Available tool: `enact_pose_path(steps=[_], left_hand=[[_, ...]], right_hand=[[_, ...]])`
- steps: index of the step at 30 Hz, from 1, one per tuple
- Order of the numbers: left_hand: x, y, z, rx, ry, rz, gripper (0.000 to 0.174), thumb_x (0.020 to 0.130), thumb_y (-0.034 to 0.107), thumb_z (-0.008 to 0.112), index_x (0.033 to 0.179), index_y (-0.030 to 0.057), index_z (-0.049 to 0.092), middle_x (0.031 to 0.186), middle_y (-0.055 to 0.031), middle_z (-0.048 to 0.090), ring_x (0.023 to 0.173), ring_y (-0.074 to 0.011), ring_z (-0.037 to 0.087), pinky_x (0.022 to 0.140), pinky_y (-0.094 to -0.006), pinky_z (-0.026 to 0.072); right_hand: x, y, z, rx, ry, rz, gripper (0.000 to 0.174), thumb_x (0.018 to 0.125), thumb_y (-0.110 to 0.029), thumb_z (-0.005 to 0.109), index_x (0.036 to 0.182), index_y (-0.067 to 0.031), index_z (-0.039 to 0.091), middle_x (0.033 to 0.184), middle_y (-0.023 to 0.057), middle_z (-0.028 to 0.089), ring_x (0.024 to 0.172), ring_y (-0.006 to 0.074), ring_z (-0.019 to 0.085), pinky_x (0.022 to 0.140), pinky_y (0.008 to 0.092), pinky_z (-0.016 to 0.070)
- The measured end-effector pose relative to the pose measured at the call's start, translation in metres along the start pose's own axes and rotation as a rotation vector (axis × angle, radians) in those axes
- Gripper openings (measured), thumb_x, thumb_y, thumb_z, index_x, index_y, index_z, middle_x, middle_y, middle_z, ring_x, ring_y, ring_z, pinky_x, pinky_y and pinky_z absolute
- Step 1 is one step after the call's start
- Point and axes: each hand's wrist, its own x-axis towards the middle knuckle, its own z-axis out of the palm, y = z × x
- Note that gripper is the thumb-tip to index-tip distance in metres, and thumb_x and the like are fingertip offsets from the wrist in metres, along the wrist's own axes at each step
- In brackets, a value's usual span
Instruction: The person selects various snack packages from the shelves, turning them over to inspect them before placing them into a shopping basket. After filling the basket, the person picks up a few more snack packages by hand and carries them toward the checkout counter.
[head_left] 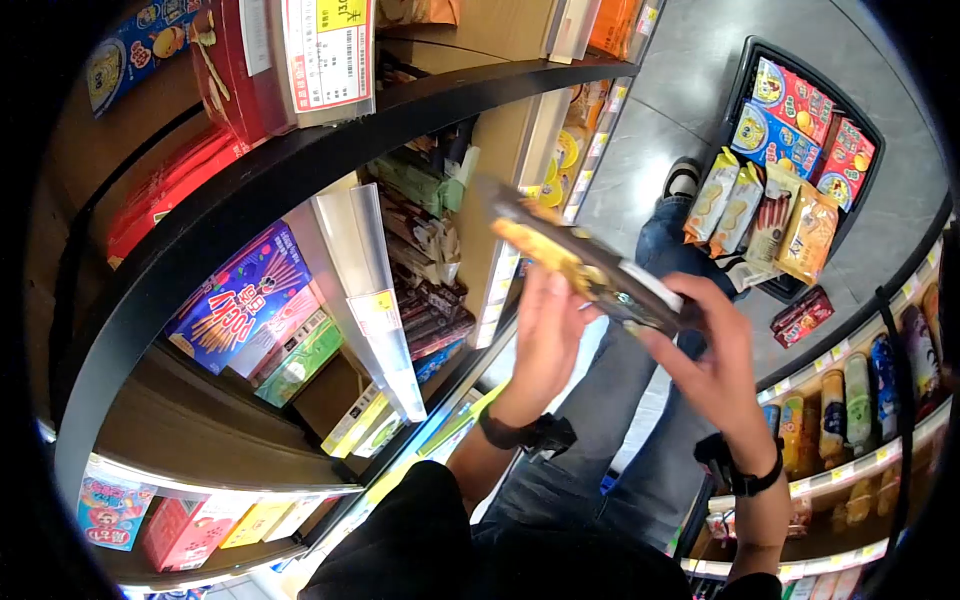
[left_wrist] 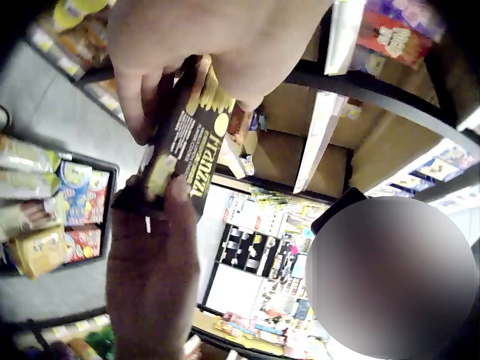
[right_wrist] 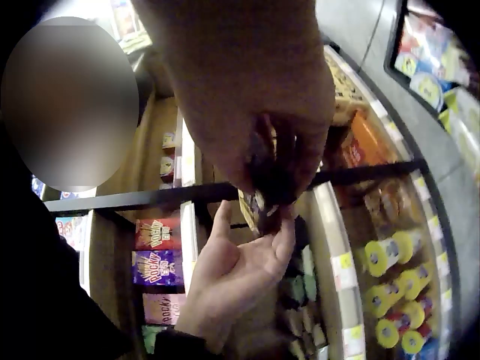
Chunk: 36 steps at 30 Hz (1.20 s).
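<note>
A black and yellow biscuit box [head_left: 590,265], with "franzzi" lettering in the left wrist view, is held tilted between both hands in front of the body. My right hand [head_left: 715,350] grips the near end, its thumb pressed on the printed face in the left wrist view. At the box's other part, my left hand [head_left: 545,345] has its fingers on one side and thumb on the opposite side. In the right wrist view the left palm [right_wrist: 244,270] faces up under the box, and the right hand's fingers are in shadow.
Shelves with a Pocky box [head_left: 240,300] and other snack boxes rise at the left. A black basket [head_left: 745,85] of snack packs stands on the floor, with a dark red pack [head_left: 802,317] beside it. Snack tubes [head_left: 832,415] line a shelf at the right.
</note>
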Motion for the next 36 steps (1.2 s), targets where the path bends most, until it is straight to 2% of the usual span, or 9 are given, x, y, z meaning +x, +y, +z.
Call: enact_pose_path(steps=[4,8,9,12,18,23,29,31,36], left_hand=[[0.005,0.019,-0.040,0.170,0.185,0.185,0.044,0.103,0.034,0.039,0.136,0.0048,0.040,0.128,-0.0100,0.055,0.118,-0.0212,0.055,0.100,-0.0380,0.0435],[0.030,0.036,-0.070,0.328,0.376,0.435,0.066,0.101,0.026,0.047,0.153,0.0049,0.012,0.138,-0.0150,0.048,0.121,-0.0219,0.053,0.097,-0.0334,0.0464],[0.031,0.040,-0.080,0.445,0.423,0.427,0.066,0.100,0.025,0.047,0.153,0.0050,0.012,0.142,-0.0145,0.045,0.124,-0.0220,0.050,0.100,-0.0332,0.0431],[0.056,0.046,-0.106,0.692,0.484,0.479,0.066,0.100,0.023,0.048,0.152,0.0037,0.014,0.143,-0.0161,0.043,0.125,-0.0230,0.049,0.102,-0.0337,0.0411],[0.116,0.047,-0.138,0.874,0.474,0.579,0.062,0.100,0.021,0.050,0.149,-0.0004,0.020,0.136,-0.0225,0.047,0.115,-0.0259,0.055,0.095,-0.0358,0.0451],[0.136,0.049,-0.142,0.906,0.536,0.619,0.059,0.100,0.019,0.052,0.147,-0.0038,0.025,0.130,-0.0278,0.051,0.107,-0.0283,0.060,0.090,-0.0376,0.0484],[0.129,0.042,-0.137,0.838,0.569,0.491,0.061,0.097,0.014,0.053,0.148,-0.0028,0.024,0.140,-0.0225,0.045,0.118,-0.0259,0.052,0.099,-0.0360,0.0471],[0.128,0.038,-0.138,0.809,0.531,0.523,0.061,0.097,0.013,0.052,0.149,-0.0024,0.023,0.141,-0.0223,0.044,0.119,-0.0260,0.052,0.099,-0.0371,0.0465],[0.110,0.040,-0.124,1.056,0.525,0.501,0.061,0.095,0.010,0.049,0.148,-0.0019,0.022,0.140,-0.0238,0.045,0.126,-0.0280,0.048,0.105,-0.0404,0.0406]], right_hand=[[0.046,0.009,0.064,0.263,-0.114,0.068,0.038,0.082,-0.010,0.073,0.115,-0.0009,0.058,0.097,0.0127,0.067,0.084,0.0171,0.067,0.071,0.0307,0.0558],[0.110,0.014,0.151,0.232,0.020,0.000,0.039,0.079,-0.020,0.073,0.107,0.0018,0.058,0.089,0.0225,0.066,0.079,0.0379,0.067,0.069,0.0417,0.0520],[0.128,0.000,0.164,0.104,0.001,0.055,0.043,0.076,-0.019,0.078,0.107,0.0033,0.059,0.085,0.0219,0.067,0.080,0.0332,0.068,0.072,0.0372,0.0517],[0.165,0.002,0.223,0.163,0.229,-0.139,0.043,0.074,-0.013,0.075,0.108,0.0055,0.056,0.092,0.0290,0.064,0.091,0.0463,0.063,0.077,0.0469,0.0514],[0.172,0.018,0.235,0.058,0.077,0.036,0.054,0.078,-0.008,0.063,0.127,0.0025,0.043,0.094,0.0336,0.061,0.096,0.0496,0.059,0.077,0.0522,0.0510],[0.128,0.050,0.195,0.145,0.090,-0.141,0.057,0.083,0.001,0.052,0.137,-0.0018,0.035,0.095,0.0295,0.063,0.089,0.0497,0.060,0.077,0.0518,0.0503],[0.044,0.140,0.069,-0.047,0.080,0.039,0.030,0.087,-0.001,0.056,0.117,-0.0067,0.056,0.076,0.0150,0.065,0.067,0.0254,0.067,0.061,0.0356,0.0525],[0.013,0.169,0.021,-0.225,0.126,0.244,0.026,0.086,-0.007,0.055,0.112,-0.0045,0.058,0.085,0.0214,0.066,0.078,0.0384,0.065,0.069,0.0459,0.0519],[-0.060,0.232,-0.070,-0.439,0.266,0.401,0.024,0.086,-0.009,0.052,0.108,-0.0028,0.060,0.088,0.0242,0.064,0.087,0.0417,0.063,0.077,0.0491,0.0490]])
